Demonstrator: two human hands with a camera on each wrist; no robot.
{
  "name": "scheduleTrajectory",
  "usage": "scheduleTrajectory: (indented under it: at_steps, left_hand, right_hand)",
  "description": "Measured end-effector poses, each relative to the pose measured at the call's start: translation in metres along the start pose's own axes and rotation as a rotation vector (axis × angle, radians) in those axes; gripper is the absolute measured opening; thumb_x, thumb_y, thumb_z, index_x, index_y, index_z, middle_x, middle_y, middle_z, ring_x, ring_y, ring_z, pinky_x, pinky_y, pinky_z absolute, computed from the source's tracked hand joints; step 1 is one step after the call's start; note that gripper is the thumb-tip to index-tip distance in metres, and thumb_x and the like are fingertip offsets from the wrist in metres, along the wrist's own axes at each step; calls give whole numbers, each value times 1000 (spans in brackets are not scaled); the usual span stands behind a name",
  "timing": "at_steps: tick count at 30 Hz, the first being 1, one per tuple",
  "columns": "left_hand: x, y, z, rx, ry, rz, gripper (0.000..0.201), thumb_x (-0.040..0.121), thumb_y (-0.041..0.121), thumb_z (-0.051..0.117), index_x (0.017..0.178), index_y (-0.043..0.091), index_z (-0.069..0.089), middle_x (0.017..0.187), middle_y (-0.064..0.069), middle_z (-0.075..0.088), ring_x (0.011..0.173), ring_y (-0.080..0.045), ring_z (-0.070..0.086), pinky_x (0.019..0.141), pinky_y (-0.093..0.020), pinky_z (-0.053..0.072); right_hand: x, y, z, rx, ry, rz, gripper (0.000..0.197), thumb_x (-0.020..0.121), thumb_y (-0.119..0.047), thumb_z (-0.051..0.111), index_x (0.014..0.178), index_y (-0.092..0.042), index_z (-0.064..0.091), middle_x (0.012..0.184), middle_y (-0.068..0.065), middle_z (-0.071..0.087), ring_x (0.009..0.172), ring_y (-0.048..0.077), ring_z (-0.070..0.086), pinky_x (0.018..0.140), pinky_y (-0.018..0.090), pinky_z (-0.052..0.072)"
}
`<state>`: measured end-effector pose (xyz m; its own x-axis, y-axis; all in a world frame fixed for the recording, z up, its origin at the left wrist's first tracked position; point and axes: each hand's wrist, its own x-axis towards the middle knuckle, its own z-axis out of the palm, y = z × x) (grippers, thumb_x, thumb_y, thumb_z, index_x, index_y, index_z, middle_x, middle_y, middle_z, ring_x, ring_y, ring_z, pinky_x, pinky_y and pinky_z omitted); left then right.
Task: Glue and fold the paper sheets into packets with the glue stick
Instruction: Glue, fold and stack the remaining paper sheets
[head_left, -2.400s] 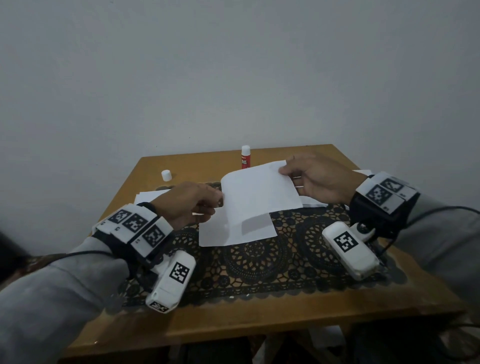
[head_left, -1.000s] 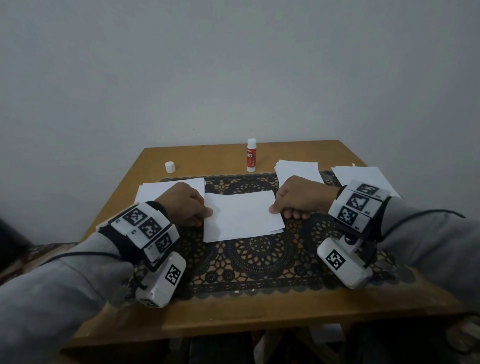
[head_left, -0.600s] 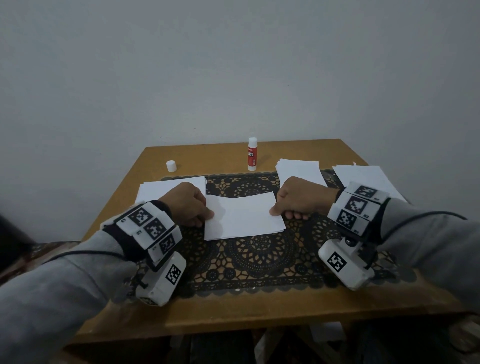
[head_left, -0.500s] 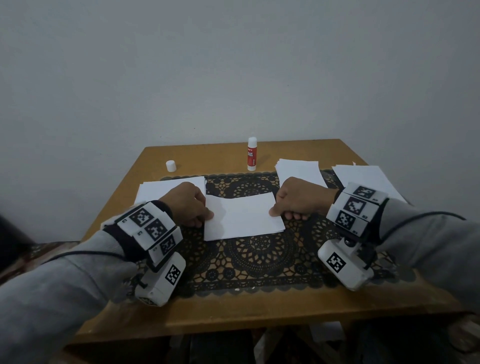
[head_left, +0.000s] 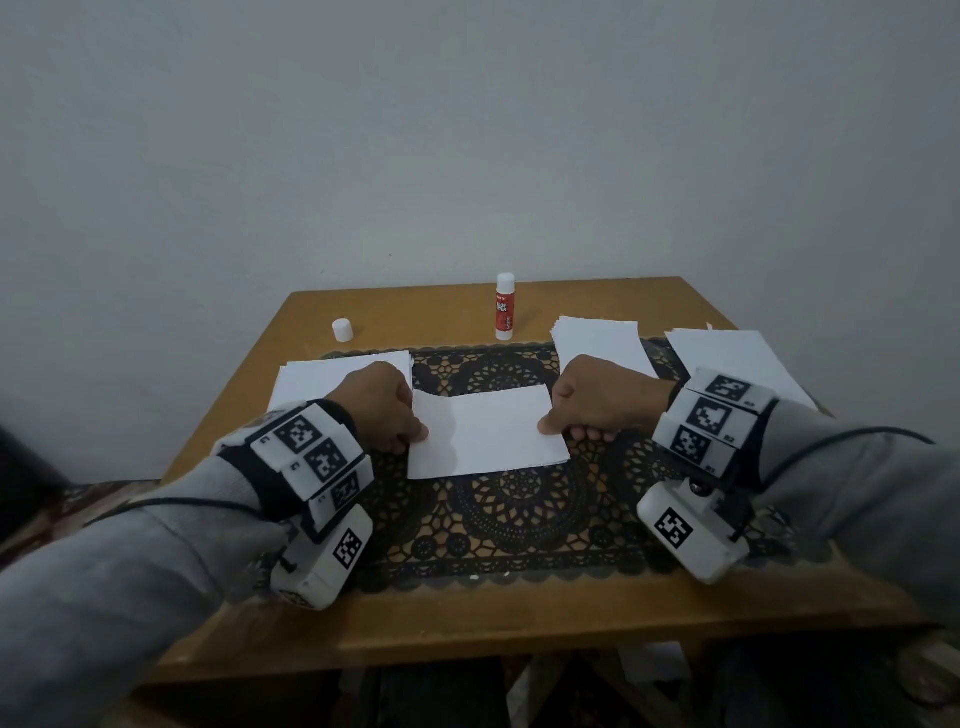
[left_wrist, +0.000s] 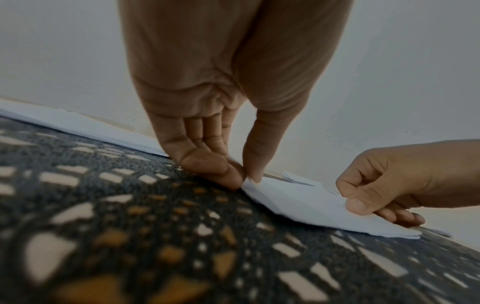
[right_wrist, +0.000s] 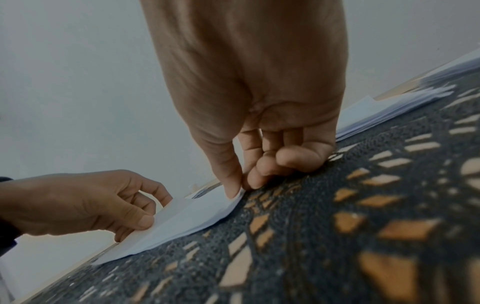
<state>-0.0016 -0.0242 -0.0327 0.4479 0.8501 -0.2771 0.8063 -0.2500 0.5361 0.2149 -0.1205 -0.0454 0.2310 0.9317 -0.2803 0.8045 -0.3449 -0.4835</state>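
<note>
A folded white paper sheet (head_left: 485, 436) lies on the dark lace mat (head_left: 509, 519) at the table's middle. My left hand (head_left: 387, 413) pinches its left edge between thumb and curled fingers; the left wrist view shows that left hand (left_wrist: 246, 176) nipping the folded paper sheet (left_wrist: 306, 207). My right hand (head_left: 597, 410) pinches the right edge, and the right wrist view has this right hand (right_wrist: 241, 187) gripping the paper's corner (right_wrist: 192, 218). The red and white glue stick (head_left: 504, 307) stands upright and uncapped at the back, away from both hands.
The glue stick's white cap (head_left: 342, 330) sits at the back left. Paper stacks lie at the left (head_left: 322, 374), the back right (head_left: 597, 340) and the far right (head_left: 737, 358). The wooden table's front edge (head_left: 493, 623) is near me. A wall stands close behind.
The sheet, held up and bent over 2.4 s ago, now lies folded flat on the mat. Both hands came down to its side edges and have hardly moved in the last second.
</note>
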Motion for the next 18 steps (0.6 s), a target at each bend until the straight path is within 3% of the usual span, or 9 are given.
scheduleTrajectory:
  at_steps: [5,8,10,13,15,16,18]
  left_hand:
    - [-1,2,2,113,20,12,33,79,15,76,105,0,62,88,-12,70,62,-16,62,61,-25,51]
    - [-2,2,6,229,80,60,52,78,20,77,117,8,45,101,-7,61,86,-21,60,65,-26,47]
    - [-3,2,9,298,113,159,51,77,19,77,114,13,43,99,-2,55,91,-20,53,66,-23,39]
    - [-4,1,14,390,60,262,27,80,14,72,99,21,54,96,1,56,86,-14,50,59,-18,34]
    - [-4,0,14,428,53,294,19,81,14,71,93,22,59,92,5,53,85,-12,50,58,-15,32]
    - [-3,1,13,439,56,309,17,81,14,71,94,21,61,93,6,52,87,-12,50,59,-15,32]
    - [-2,3,13,464,65,341,18,81,15,72,97,19,65,99,5,54,94,-14,51,68,-17,35]
  right_hand:
    - [-1,-4,1,-149,48,-34,30,86,-29,71,75,-3,61,74,11,64,60,18,55,53,24,45]
    - [-14,-13,7,-389,212,-135,25,86,-31,69,83,-12,53,85,3,58,80,21,56,62,28,41]
    - [-25,-23,16,-521,242,-245,20,92,-29,60,99,-11,56,99,4,59,93,23,56,74,32,47]
    - [-42,-41,30,-609,-54,-314,51,97,-50,46,127,-9,51,133,13,52,118,26,51,98,41,47]
    - [-49,-49,34,-646,-275,-321,77,95,-62,35,147,-5,30,157,15,22,142,29,27,114,45,32]
    - [-48,-50,34,-662,-328,-317,84,95,-63,32,152,-4,18,162,14,6,149,28,12,119,45,23]
    - [-37,-46,28,-645,-330,-281,89,95,-64,28,154,-4,0,162,12,-10,150,25,-4,121,42,12]
